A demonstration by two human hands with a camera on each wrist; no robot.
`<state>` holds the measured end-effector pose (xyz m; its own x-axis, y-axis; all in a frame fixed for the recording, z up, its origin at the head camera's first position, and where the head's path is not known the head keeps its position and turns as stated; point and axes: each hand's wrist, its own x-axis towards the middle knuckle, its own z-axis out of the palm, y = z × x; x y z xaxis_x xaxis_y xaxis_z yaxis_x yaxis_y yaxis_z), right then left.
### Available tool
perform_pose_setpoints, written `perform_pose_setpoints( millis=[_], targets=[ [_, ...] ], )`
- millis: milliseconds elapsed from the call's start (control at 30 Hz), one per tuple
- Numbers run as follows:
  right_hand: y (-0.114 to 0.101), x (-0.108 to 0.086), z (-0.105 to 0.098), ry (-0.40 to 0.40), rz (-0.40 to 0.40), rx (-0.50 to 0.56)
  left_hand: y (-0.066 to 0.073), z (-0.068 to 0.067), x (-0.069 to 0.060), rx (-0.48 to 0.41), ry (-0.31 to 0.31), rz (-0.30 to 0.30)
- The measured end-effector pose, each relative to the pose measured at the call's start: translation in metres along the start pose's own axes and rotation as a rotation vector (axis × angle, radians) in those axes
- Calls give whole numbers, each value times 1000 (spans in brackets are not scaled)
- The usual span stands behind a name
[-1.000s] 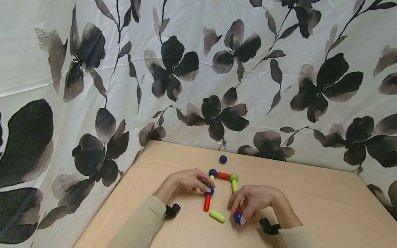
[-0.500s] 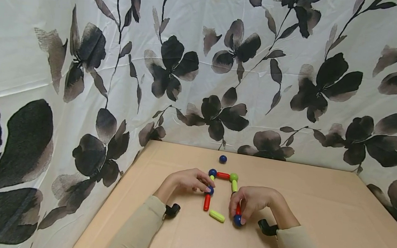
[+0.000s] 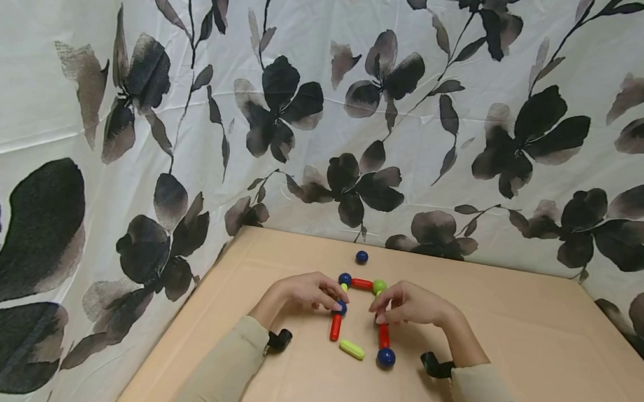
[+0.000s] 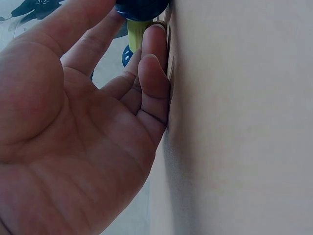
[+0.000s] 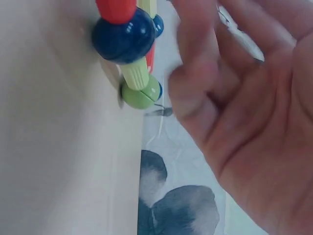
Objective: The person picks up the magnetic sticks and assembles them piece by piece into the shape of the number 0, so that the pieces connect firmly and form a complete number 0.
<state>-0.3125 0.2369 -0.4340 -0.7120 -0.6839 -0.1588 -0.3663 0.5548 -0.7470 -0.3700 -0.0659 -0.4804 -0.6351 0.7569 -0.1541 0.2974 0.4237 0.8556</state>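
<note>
In the head view, a toy chain of balls and rods lies on the table. My left hand pinches a blue ball on its left side, where a red rod points toward me. A red rod links the far blue ball to a green ball. Over the right side hovers my right hand, its fingers loosely bent. In the right wrist view they are apart from the middle blue ball. A red rod runs from there to the near blue ball.
A loose yellow-green rod lies between the two near ends of the chain. One blue ball sits alone by the back edge. Floral cloth hangs behind the tan table.
My right hand has let go of the near blue ball and moved back along the chain, uncovering that ball and its red rod. The left hand has stayed in place.
</note>
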Motion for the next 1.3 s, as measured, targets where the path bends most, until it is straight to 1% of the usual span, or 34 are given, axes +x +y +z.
perform_pose_setpoints(
  millis=[67,100,133,200,267,333,433,533,667,767,833,900,933,1000,1067,1133,1167,1200,1233,1300],
  targets=[
    [3,2,-4,103,7,-43,0,-1,0,2,-1,-4],
    [5,4,-6,129,26,-53,0,-1,0,3,-1,-6],
    [6,5,-7,138,54,-65,0,-1,-1,6,-1,-7],
    [10,7,-9,116,120,-78,0,-1,-1,12,-2,-7],
    [15,10,-9,68,177,-80,0,-1,-1,16,-4,-2],
    [20,13,-9,31,208,-73,1,0,-1,22,-5,6],
    [30,18,-7,21,193,-55,1,1,0,24,-1,13],
    [40,22,-6,31,167,-21,2,1,1,25,4,12],
    [47,25,-5,45,148,16,2,1,2,21,4,10],
    [48,25,-4,43,139,17,3,-2,1,16,-9,-10],
    [48,26,-3,33,128,15,5,-5,1,24,-1,-33],
    [47,25,-2,26,120,15,6,-8,3,42,47,-42],
    [47,24,-2,24,120,15,7,-9,5,55,89,-34],
    [47,23,-1,25,124,13,10,-11,12,108,208,-6],
    [47,22,-1,31,133,10,12,-13,23,162,339,36],
    [48,21,-1,38,137,1,16,-15,35,227,441,54],
    [48,22,0,42,132,-3,19,-16,41,262,477,44],
    [48,22,0,46,127,-10,22,-16,47,288,497,39],
    [48,22,1,48,122,-13,25,-16,52,319,508,29],
    [48,22,2,56,123,-23,31,-15,62,390,510,-1]
  ],
)
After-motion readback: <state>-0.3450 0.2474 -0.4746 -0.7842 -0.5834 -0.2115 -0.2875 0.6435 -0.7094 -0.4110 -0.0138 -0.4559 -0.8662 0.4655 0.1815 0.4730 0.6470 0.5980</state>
